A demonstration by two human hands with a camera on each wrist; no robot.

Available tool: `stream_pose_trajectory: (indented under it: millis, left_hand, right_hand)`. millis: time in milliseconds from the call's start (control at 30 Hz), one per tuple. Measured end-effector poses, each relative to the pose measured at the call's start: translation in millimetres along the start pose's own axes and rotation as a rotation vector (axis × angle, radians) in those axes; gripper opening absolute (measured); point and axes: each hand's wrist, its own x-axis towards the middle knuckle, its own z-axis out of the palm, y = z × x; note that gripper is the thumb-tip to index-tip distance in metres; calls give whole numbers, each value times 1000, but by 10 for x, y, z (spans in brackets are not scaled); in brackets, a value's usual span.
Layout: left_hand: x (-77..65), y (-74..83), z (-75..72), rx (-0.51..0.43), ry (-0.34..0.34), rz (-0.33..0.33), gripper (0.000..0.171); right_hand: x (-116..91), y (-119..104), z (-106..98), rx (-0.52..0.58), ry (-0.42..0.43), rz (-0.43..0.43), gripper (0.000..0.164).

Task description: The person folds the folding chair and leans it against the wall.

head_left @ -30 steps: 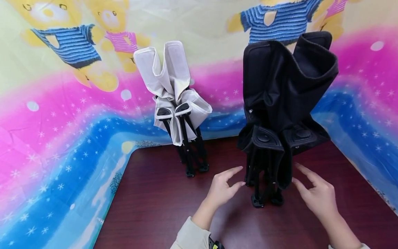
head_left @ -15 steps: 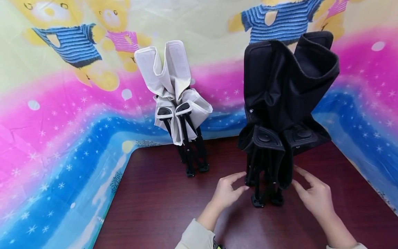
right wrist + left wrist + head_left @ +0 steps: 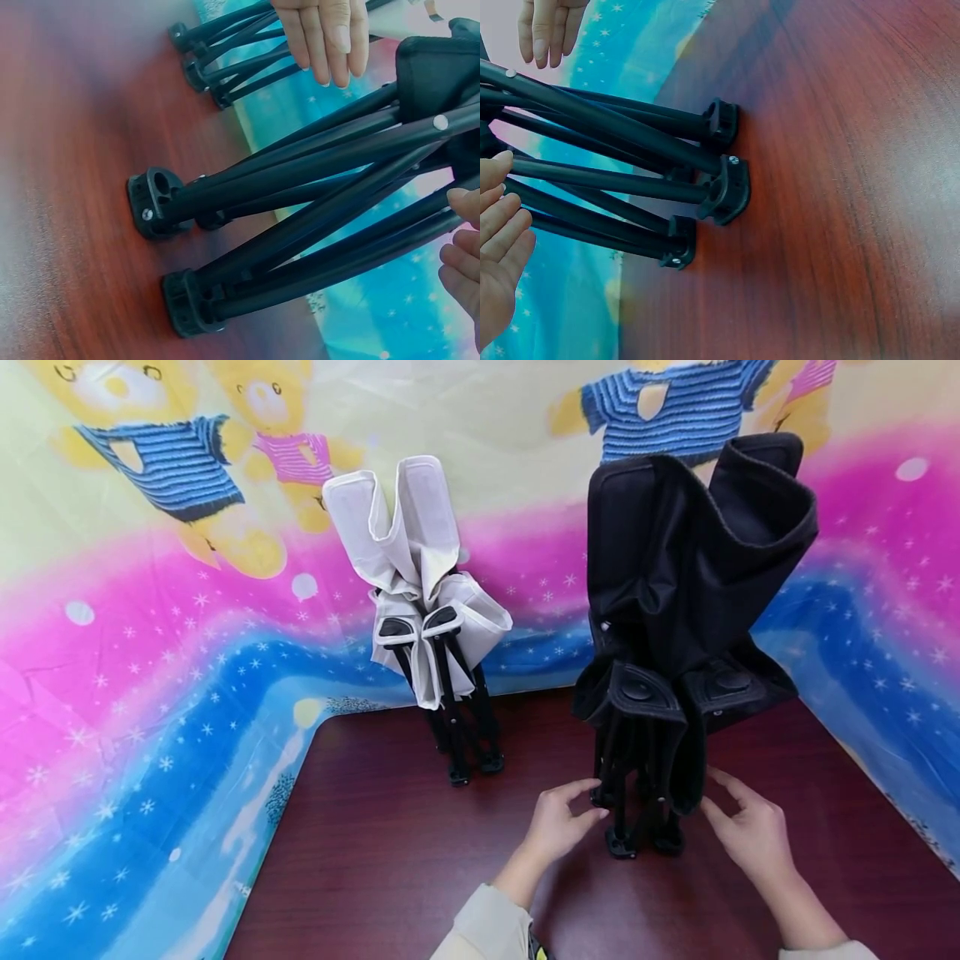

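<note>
A folded black camping chair (image 3: pixel 690 568) stands upright on the table, its fabric seat bunched above a bundle of thin black legs (image 3: pixel 615 135). To the left of those legs is my left hand (image 3: pixel 558 822), thumb and fingers apart and fingertips right at the legs in the head view. My right hand (image 3: pixel 750 831) faces it from the other side, its fingertips beside the hanging black fabric. Both hands have extended fingers; neither one is curled round the chair. In the right wrist view, black plastic feet (image 3: pixel 187 304) cap the chair's legs.
Further back on the left, a smaller folded white chair (image 3: pixel 420 560) with black legs stands on the dark red wooden table (image 3: pixel 360 860). A printed cloth (image 3: pixel 187 635) with bears and snowflakes hangs behind and around the table.
My left hand has moved right and slightly down, closer to the black chair's legs. The right hand has shifted a little left and down. Both chairs stay in place.
</note>
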Motion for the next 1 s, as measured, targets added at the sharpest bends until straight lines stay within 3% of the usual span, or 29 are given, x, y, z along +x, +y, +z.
stream_pose_trajectory:
  millis: [200, 467, 767, 1000]
  left_hand:
    - [18, -62, 110, -42, 9, -71, 31]
    - [54, -110, 224, -142, -35, -202, 29]
    - [132, -169, 349, -112, -9, -203, 24]
    - [167, -143, 430, -162, -2, -246, 22]
  right_hand:
    - [69, -403, -53, -135, -75, 49, 30]
    - [68, -295, -6, -169, -133, 127, 30]
    - [73, -206, 59, -125, -129, 144, 28]
    - [67, -128, 100, -155, -138, 165, 24]
